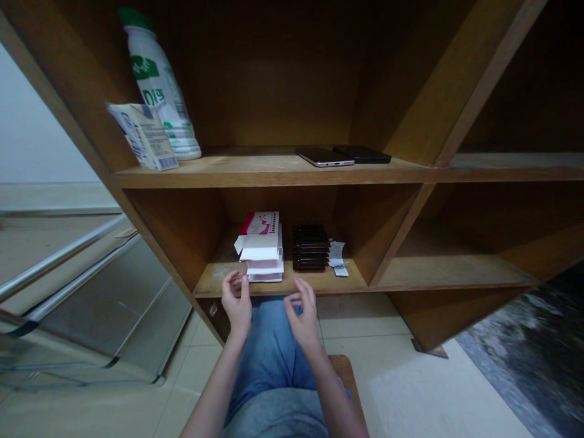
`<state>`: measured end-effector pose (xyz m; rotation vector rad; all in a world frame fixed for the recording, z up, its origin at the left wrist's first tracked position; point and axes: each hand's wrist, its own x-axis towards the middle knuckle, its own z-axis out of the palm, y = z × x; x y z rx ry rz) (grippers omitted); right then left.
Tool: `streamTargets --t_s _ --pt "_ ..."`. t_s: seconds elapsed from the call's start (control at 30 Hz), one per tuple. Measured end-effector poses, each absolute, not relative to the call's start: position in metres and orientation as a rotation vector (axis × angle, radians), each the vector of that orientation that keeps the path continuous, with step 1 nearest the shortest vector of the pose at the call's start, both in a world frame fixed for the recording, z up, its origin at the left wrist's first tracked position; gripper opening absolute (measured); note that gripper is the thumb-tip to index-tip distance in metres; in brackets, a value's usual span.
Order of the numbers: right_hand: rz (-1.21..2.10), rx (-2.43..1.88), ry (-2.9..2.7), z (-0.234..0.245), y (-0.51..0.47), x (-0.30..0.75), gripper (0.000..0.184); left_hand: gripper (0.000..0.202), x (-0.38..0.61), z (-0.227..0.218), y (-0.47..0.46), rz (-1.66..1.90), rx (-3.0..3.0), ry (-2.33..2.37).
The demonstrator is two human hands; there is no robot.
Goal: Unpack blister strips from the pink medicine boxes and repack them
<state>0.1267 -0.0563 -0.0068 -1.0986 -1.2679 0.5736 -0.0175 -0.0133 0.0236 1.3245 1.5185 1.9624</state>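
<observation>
A stack of white cardboard boxes (264, 254) sits in the lower compartment, the top one printed pink, with end flaps sticking out toward me. Right beside it stands a pile of flat, dark brown packets (310, 248). Some creased printed paper (337, 258) lies to the right of that pile. My left hand (238, 304) is at the shelf's front edge, close to the lower left of the boxes, fingers curved and apart, holding nothing. Just in front of the dark packets, my right hand (302, 311) hovers with its fingers loosely bent and nothing visible in them.
On the upper shelf (255, 176) are a white bottle (164, 91) with a green cap, a drink carton (145, 137) and two phones, one silver-edged (323, 158) and one black (362, 154). A metal-framed rack (104, 298) stands at left. A wooden divider (401, 234) bounds the compartment.
</observation>
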Motion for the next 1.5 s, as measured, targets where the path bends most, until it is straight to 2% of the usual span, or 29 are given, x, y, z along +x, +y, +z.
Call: streamTargets --t_s 0.07,0.17,0.23,0.33,0.47,0.57,0.83,0.97,1.2,1.37,1.5 --pt "0.495 -1.106 -1.082 0.015 -0.053 0.149 0.032 0.026 -0.005 0.040 -0.025 1.973 1.378 1.478" --pt "0.384 -1.123 -0.879 0.046 -0.038 0.188 0.030 0.023 0.018 0.066 -0.038 1.732 1.416 1.229" --pt "0.354 -1.155 -0.870 0.061 -0.024 0.211 0.034 0.038 0.035 0.079 -0.040 1.440 1.322 0.987" --pt "0.421 -1.195 -0.983 0.070 0.000 0.233 0.046 0.061 0.056 0.089 -0.033 1.141 1.109 0.868" --pt "0.522 -1.274 -1.098 0.066 0.028 0.245 0.059 0.078 0.073 0.090 -0.017 1.089 0.929 0.873" --pt "0.569 -1.327 -1.120 0.063 0.042 0.246 0.065 0.083 0.078 0.090 -0.007 1.102 0.838 0.855" --pt "0.660 -1.216 -1.089 0.065 0.054 0.243 0.064 0.087 0.079 0.087 0.001 1.100 0.772 0.815" --pt "0.724 -1.160 -1.016 0.069 0.055 0.238 0.061 0.079 0.080 0.084 0.004 1.092 0.782 0.779" --pt "0.747 -1.105 -0.915 0.073 0.052 0.234 0.042 0.078 0.078 0.079 0.005 1.084 0.841 0.754" --pt "0.726 -1.085 -0.884 0.080 0.042 0.228 0.039 0.079 0.077 0.087 0.000 1.103 0.828 0.711" --pt "0.661 -1.059 -0.863 0.086 0.018 0.221 0.036 0.063 0.079 0.094 -0.010 1.162 0.805 0.675"
